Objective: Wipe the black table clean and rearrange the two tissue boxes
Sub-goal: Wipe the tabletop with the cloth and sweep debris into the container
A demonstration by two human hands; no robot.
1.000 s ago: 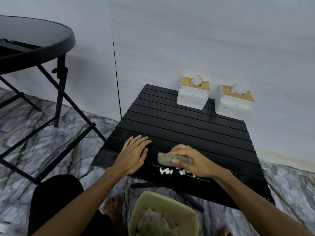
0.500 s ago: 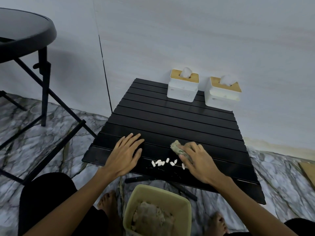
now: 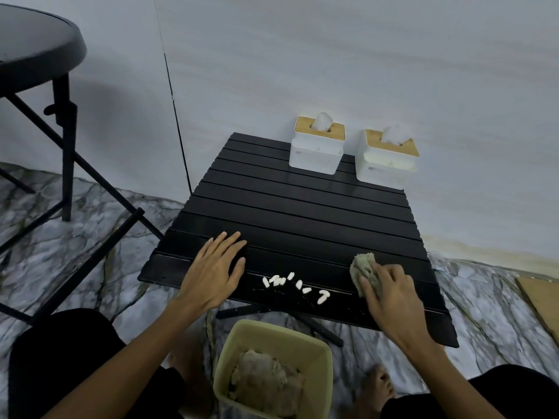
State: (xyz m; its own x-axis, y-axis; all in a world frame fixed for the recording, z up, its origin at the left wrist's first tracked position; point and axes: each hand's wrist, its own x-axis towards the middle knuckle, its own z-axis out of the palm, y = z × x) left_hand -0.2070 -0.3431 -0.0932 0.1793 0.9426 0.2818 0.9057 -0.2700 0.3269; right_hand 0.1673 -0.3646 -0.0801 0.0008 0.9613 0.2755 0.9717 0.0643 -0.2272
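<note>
The low black slatted table point(image 3: 296, 213) stands against the wall. Two white tissue boxes with wooden lids sit side by side at its far edge, the left box point(image 3: 316, 149) and the right box point(image 3: 387, 160). Several small white crumbs point(image 3: 295, 285) lie in a row near the front edge. My right hand point(image 3: 390, 294) presses a grey-green cloth point(image 3: 363, 269) onto the table's front right part, to the right of the crumbs. Flat on the front left of the table rests my left hand point(image 3: 213, 270), fingers spread, holding nothing.
A yellow-green bin point(image 3: 317, 355) with crumpled cloth inside stands on the marble floor below the table's front edge, between my knees. A tall black round table point(image 3: 36, 49) with crossed legs fills the left. A wooden board point(image 3: 541, 300) lies on the floor at right.
My right hand has slid the cloth to the right, away from the crumbs, which now lie uncovered in a row. The left hand stays flat on the table.
</note>
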